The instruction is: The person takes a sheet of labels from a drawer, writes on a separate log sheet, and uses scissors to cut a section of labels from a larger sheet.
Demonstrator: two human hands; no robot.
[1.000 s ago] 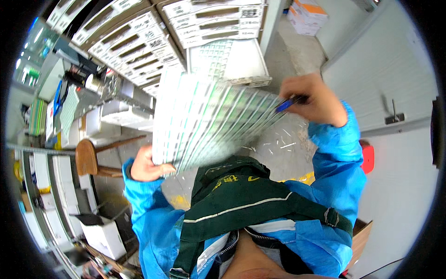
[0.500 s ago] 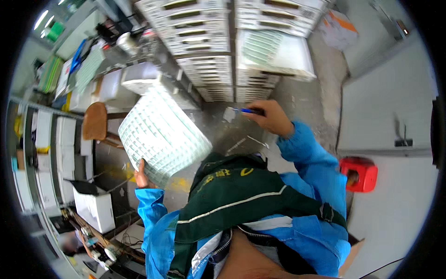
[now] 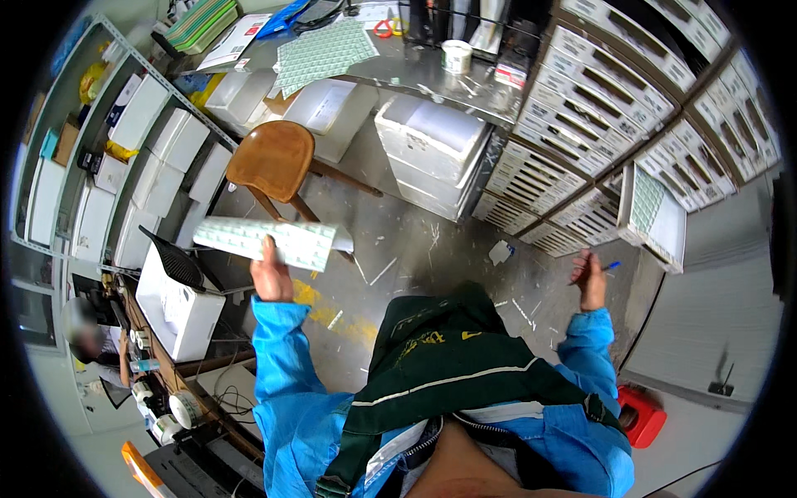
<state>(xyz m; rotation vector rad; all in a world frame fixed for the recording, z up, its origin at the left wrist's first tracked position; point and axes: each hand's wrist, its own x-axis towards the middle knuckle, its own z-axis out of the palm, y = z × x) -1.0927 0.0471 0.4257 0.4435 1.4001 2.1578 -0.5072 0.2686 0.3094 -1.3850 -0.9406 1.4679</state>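
My left hand (image 3: 272, 270) is closed on a pale green-and-white printed sheet (image 3: 303, 242), thumb on top. The sheet is tilted and seen nearly edge-on, above the floor beside the wooden stool. Out to the right, my right hand (image 3: 589, 280) is closed around a slim blue-ended pen (image 3: 613, 266); most of it is hidden by the fingers. Close to that hand, an open drawer (image 3: 677, 241) holds similar green sheets (image 3: 644, 202). Another green printed sheet (image 3: 325, 56) lies on the metal bench (image 3: 407, 60), its corner over the edge.
White drawer cabinets (image 3: 594, 100) stand at the far right. A brown wooden stool (image 3: 274, 158) is ahead on the left, near white bins (image 3: 432, 141). Paper scraps (image 3: 501, 252) litter the floor. A red stool (image 3: 641, 417) is at right; another person (image 3: 95, 340) sits at far left.
My view has turned left, so cabinets and bench sit further right. The sheet in my left hand has tipped from broad face to nearly edge-on. My right hand has moved outward, still holding the pen.
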